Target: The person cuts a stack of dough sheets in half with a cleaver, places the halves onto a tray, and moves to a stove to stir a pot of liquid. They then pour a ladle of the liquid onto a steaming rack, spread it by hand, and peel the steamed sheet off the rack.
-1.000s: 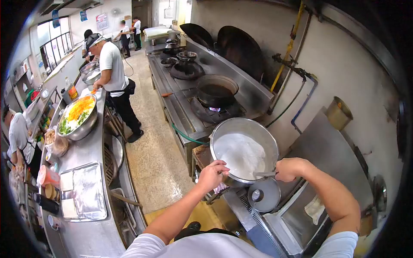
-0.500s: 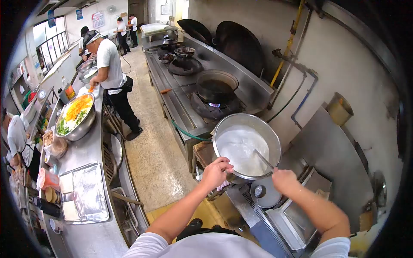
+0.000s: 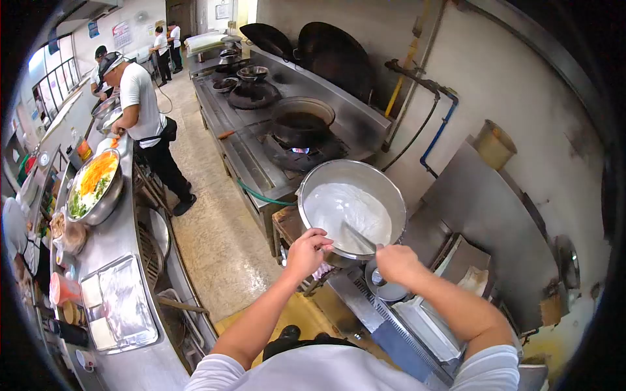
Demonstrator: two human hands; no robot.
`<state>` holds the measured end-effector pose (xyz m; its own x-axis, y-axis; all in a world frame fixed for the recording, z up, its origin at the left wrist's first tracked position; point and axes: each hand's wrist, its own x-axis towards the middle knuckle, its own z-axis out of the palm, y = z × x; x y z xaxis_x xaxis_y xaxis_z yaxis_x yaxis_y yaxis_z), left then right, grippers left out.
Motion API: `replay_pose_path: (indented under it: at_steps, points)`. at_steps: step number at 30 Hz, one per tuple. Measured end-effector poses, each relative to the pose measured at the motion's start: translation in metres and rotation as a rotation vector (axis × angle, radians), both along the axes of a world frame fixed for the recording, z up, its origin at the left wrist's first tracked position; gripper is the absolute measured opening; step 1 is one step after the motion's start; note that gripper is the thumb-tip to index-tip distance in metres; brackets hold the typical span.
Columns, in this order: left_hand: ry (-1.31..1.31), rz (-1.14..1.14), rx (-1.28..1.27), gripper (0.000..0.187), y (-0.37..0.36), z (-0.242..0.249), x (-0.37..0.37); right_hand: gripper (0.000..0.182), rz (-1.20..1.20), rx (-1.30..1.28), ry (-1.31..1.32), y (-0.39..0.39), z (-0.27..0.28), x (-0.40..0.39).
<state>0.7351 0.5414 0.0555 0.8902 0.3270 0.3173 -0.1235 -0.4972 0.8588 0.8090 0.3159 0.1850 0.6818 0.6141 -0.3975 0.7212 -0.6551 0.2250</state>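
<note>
A large metal pot stands in front of me, holding a thick white liquid. My left hand is closed on the near left part of its rim. In my right hand is the handle of a long metal stirring utensil, which slants down into the liquid. The utensil's lower end is sunk in the white, so its shape is hidden. My right hand is just above the near right rim.
Beyond the pot, a dark wok sits over a lit burner on the steel range. On the left counter are a bowl of cut vegetables and a metal tray. A co-worker stands at that counter.
The utensil and my right hand have moved left within the pot, and the handle tilts differently. My left hand stays at the rim. The whole view has shifted slightly.
</note>
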Motion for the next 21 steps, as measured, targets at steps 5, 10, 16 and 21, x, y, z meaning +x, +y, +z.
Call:
replay_pose_path:
  at_steps: [5, 10, 16, 21]
  points:
    - [-0.008, 0.000, 0.018, 0.016, -0.001, -0.008, 0.003, 0.063, 0.021, -0.094, -0.194, -0.024, -0.024, 0.007]
    - [0.001, 0.004, 0.001, 0.016, -0.003, -0.004, 0.001, 0.027, 0.027, -0.178, 0.051, -0.026, 0.036, 0.042]
    - [0.042, 0.008, -0.020, 0.016, -0.002, -0.004, 0.001, 0.027, -0.068, -0.324, 0.312, 0.013, 0.087, 0.051]
    - [0.017, 0.010, 0.007, 0.016, -0.004, 0.001, -0.001, 0.028, 0.076, 0.077, 0.076, -0.012, 0.010, 0.012]
